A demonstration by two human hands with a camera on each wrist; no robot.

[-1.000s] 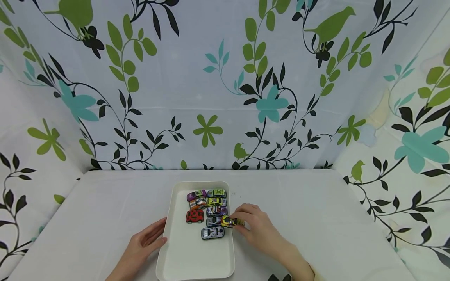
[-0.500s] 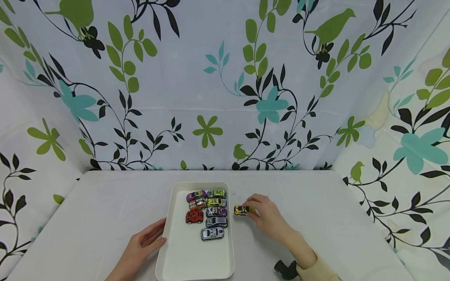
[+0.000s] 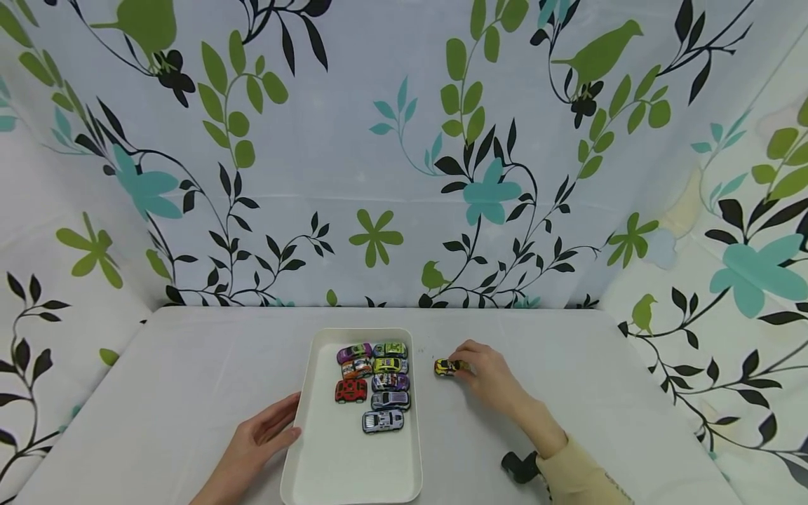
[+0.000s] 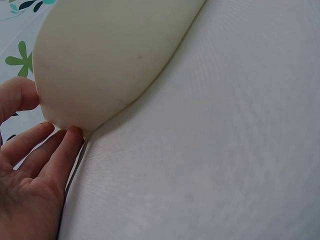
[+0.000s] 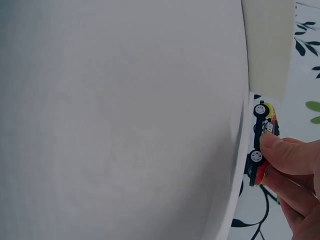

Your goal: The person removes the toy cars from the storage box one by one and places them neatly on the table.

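My right hand (image 3: 495, 379) pinches a yellow and red toy car (image 3: 447, 367) over the table, to the right of the tray. In the right wrist view the thumb presses the toy car's (image 5: 262, 132) side, with its wheels and dark underside showing. My left hand (image 3: 257, 438) rests its fingertips against the left outer wall of a white tray (image 3: 350, 473); in the left wrist view the left hand's (image 4: 37, 170) fingers touch the tray's (image 4: 115, 60) wall. Inside the tray sit several toy cars, among them a red one (image 3: 351, 391) and a silver one (image 3: 383, 421).
Two columns of cars fill the tray's upper right part, including a purple one (image 3: 354, 353) and a green one (image 3: 390, 350). A black device (image 3: 520, 466) is by the right sleeve. A leaf-patterned cloth (image 3: 328, 140) hangs behind the white table (image 3: 214, 351).
The yellow and red car, first over the tray's right edge, has moved right and away from me in my right hand. My left hand stays at the tray.
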